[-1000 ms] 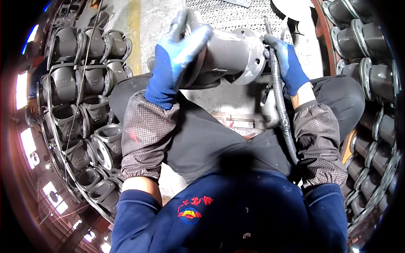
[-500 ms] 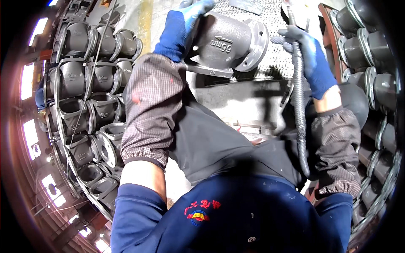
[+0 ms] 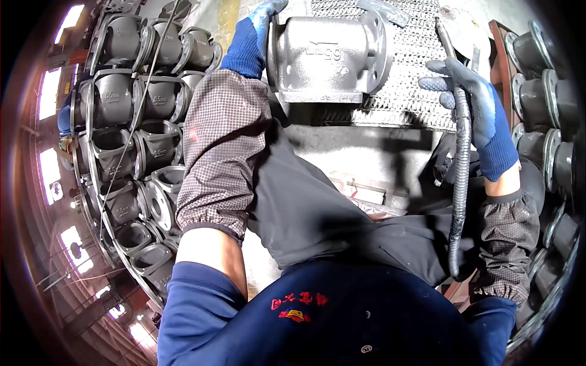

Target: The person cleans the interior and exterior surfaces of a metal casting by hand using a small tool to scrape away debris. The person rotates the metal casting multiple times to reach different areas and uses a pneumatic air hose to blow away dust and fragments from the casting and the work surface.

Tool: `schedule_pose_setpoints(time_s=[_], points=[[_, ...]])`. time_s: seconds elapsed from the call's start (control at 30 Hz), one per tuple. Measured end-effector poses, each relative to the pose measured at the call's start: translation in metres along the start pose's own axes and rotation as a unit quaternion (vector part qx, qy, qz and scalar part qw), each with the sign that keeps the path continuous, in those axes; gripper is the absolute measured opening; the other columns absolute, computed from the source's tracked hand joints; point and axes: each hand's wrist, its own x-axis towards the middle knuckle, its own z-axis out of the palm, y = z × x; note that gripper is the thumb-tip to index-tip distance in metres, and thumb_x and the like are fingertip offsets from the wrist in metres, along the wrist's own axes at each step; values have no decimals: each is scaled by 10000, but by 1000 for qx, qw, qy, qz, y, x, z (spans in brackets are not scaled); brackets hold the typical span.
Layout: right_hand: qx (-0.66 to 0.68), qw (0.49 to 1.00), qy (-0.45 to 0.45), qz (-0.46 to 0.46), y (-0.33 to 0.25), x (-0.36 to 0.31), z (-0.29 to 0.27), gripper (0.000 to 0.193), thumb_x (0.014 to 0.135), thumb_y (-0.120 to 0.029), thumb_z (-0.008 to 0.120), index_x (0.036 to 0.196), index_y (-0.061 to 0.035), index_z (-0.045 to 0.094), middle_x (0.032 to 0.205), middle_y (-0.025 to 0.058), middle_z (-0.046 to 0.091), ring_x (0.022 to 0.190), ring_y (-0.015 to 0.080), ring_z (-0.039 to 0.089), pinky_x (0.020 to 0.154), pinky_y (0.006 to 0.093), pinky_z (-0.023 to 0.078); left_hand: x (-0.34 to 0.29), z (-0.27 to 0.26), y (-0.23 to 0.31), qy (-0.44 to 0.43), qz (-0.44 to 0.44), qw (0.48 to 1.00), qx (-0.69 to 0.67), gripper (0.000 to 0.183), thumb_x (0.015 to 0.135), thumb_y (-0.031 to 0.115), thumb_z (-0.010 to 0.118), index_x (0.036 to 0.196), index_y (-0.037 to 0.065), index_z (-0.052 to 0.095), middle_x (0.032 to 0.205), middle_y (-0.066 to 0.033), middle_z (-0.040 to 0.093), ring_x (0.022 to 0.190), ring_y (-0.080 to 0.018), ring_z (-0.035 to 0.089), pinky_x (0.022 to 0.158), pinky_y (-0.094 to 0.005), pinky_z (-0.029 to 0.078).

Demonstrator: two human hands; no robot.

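Observation:
A grey cast-metal valve body [image 3: 326, 55] with round end flanges and raised markings lies on its side on a metal mesh work surface [image 3: 409, 73]. My left hand [image 3: 259, 27], in a blue knit glove with a lighter coating, grips its left flange; some fingers are hidden at the top edge. Right of the casting, my gloved right hand [image 3: 473, 100] loosely holds a slim rod-like tool [image 3: 447, 38] against the palm, several fingers extending left. From that hand a ribbed grey hose [image 3: 461, 183] runs down beside my thigh. The tool's exact kind cannot be made out.
Similar grey castings [image 3: 113, 97] are stacked in rows at the left behind a thin cord [image 3: 140, 91]. More flanged castings [image 3: 537, 97] fill the right side beside a reddish rack post [image 3: 502, 61]. A flat grey piece [image 3: 386, 11] lies at the mesh's far edge.
The valve body has turned from a tilted lie to nearly level, its markings now facing me squarely. My right hand, tool and hose have shifted right and slightly down in view.

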Motion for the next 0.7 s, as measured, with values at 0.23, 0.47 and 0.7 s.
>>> schedule_pose_setpoints(time_s=[0.23,0.47,0.7], points=[[-52,997,47,8,-10,-6,18,410,925,-243,437,1155,86,522,1091,162,591,946,245,630,683,217,509,-7,-10,-1,7,31,999,28,362,841,227,618,1112,-11,579,1023,-122,614,922,-183,600,803,-252,487],[-29,998,37,-40,-9,-10,10,378,927,-250,433,1151,33,545,1107,175,590,953,262,631,681,226,510,-16,2,-6,-14,96,985,140,377,837,238,626,1103,-25,579,1004,-134,618,904,-182,607,789,-253,494],[-64,990,61,-110,-16,-12,8,366,910,-206,459,1145,56,559,1108,128,609,972,163,593,754,240,488,-53,73,25,7,-6,959,284,698,734,363,682,1238,-64,458,949,-146,637,841,-207,627,727,-253,493]])
